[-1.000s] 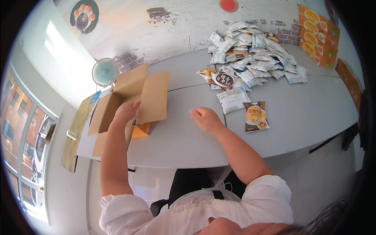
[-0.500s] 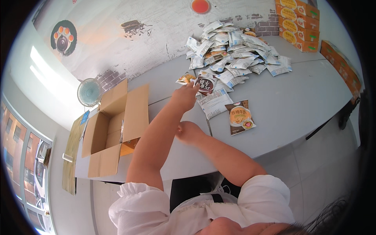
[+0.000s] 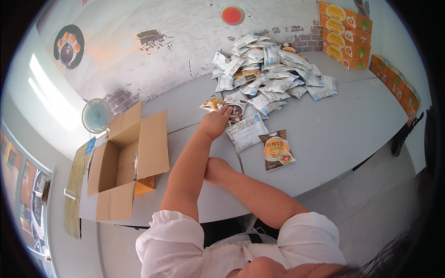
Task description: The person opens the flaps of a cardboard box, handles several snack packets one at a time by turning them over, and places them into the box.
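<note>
My left hand [image 3: 216, 124] reaches across the table, its fingers closed over the left edge of a brown snack packet [image 3: 236, 110] with a dark round picture. The thumb is hidden. Just left of that packet lies an orange-and-brown packet [image 3: 212, 103]. A white packet [image 3: 247, 132], back side up, is just right of my left hand. Farther right, a brown packet with a yellow bowl picture [image 3: 276, 149] lies face up by itself. My right hand [image 3: 218, 170] rests near my left forearm, which hides its fingers.
A large heap of packets [image 3: 278, 69], mostly back side up, covers the far middle of the table [image 3: 333, 134]. An open cardboard box [image 3: 116, 201] stands at the left, a small fan [image 3: 96, 116] behind it. Orange boxes [image 3: 345, 37] are stacked far right, with more orange boxes [image 3: 396, 85] beyond the table edge.
The whole view has shifted, so the table things appear lower and further left. My left fingers reach further over the brown packet. My right hand's fingers have gone behind my left forearm.
</note>
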Tool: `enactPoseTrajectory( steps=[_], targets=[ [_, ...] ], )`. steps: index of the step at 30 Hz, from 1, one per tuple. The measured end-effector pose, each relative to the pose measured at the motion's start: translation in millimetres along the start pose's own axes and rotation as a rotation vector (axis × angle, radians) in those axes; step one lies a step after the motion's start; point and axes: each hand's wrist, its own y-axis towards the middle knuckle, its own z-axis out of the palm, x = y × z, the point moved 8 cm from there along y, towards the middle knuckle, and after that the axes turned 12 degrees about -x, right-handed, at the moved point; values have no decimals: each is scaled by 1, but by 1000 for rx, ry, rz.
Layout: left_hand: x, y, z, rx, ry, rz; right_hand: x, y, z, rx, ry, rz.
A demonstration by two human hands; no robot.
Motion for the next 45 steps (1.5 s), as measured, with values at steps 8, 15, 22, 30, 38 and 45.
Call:
enactPoseTrajectory(
  steps=[8,15,22,30,38,45],
  targets=[
    [58,-58,-65,-503,-379,-581,-42,5,-44,-350,741,510],
    [0,-142,-108,-570,-280,-168,-19,8,-68,-339,1716,521],
    [1,-189,-109,-618,-892,-323,-22,8,-57,-259,1496,455],
    [37,-179,-46,-478,-1441,-1010,-1,5,-60,-294,980,205],
    [26,-177,-35,-618,-1185,-1052,-1,0,-76,-414,849,219],
    [27,-181,-28,-572,-1166,-990,1,-3,-79,-451,643,172]
  ],
)
